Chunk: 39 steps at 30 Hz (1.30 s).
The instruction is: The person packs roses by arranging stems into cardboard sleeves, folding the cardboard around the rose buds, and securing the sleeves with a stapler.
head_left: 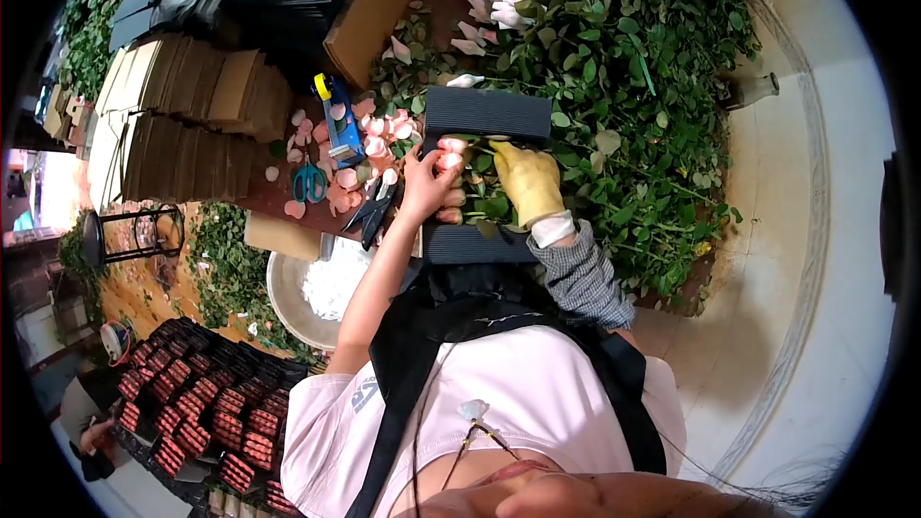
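Note:
Pink roses (451, 200) lie in a row, heads to the left, on a dark corrugated cardboard wrapper (489, 113) whose lower flap (477, 245) is nearest my body. My left hand (425, 184) is bare, its fingers closed around a rose head at the top of the row. In a yellow glove, my right hand (528, 180) is beside the leafy stems, fingers bent and pinched at a rose stem; the glove partly hides the grip. Black-handled shears (372, 211) lie left of my left forearm.
Loose petals (391, 127), a blue tape dispenser (342, 125) and teal scissors (309, 183) lie to the left. Leafy rose stems (633, 134) pile up at right. Stacked cardboard (192, 96), a white basin (288, 297) and packed rose bunches (206, 403) stand further left.

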Motion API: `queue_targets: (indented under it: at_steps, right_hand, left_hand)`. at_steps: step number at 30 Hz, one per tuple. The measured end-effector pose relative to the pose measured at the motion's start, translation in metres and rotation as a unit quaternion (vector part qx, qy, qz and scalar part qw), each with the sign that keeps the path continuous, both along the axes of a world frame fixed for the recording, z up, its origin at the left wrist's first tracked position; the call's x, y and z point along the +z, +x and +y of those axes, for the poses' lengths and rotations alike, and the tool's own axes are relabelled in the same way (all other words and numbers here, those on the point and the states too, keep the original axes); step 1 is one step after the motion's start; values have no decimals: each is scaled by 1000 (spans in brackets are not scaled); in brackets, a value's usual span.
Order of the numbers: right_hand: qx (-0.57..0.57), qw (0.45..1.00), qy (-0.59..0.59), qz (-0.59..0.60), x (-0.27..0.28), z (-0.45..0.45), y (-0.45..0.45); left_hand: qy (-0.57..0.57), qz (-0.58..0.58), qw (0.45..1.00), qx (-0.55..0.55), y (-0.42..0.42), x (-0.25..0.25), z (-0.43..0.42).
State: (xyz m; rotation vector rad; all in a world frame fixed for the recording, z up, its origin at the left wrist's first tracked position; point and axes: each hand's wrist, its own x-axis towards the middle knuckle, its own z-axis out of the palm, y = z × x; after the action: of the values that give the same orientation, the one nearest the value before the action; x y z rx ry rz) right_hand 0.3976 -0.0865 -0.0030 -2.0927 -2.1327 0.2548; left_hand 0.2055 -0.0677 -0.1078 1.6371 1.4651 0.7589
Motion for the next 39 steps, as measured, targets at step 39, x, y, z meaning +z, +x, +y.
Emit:
queue_targets:
  at_steps: [39]
  right_hand:
    - [68,990,84,94,-9,4,-37]
  left_hand:
    - [-22,-2,1000,-2,-2,10,9]
